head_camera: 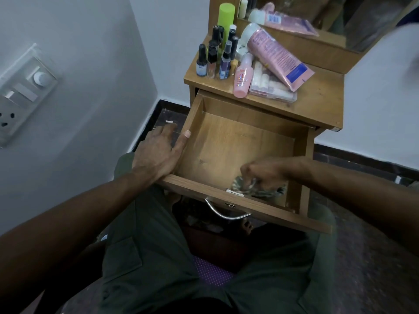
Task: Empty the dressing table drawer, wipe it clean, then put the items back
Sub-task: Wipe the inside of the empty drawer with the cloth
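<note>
— Dark green shorts (158, 257) fill the foreground, the person seated before a pulled-out wooden drawer (238, 141). What are the hands doing?

— At nine o'clock of the drawer, the left hand (158, 150) lies over its left wall, palm down, fingers straight and spread, the thumb tip resting on the rim; the forearm runs back toward seven o'clock. The right hand (265, 172) is down inside the drawer at its five o'clock corner, fingers curled tight round a crumpled grey cloth (247, 186), which is pressed to the drawer floor just behind the front panel. That forearm comes in from three o'clock.

— And the drawer's contents?

— Out on the dressing table top (317, 103), at twelve o'clock of the drawer. Small dark bottles (215, 57) stand upright at the left with a lime-green can (226, 21) behind them; a pink bottle (242, 78) and a large pink tube (276, 53) lie across a clear packet (269, 87). The drawer floor shows bare wood.

— Anything else?

— A metal handle (224, 211) hangs on the drawer front at six o'clock; a switch panel (25, 91) sits on the wall at ten o'clock.
</note>
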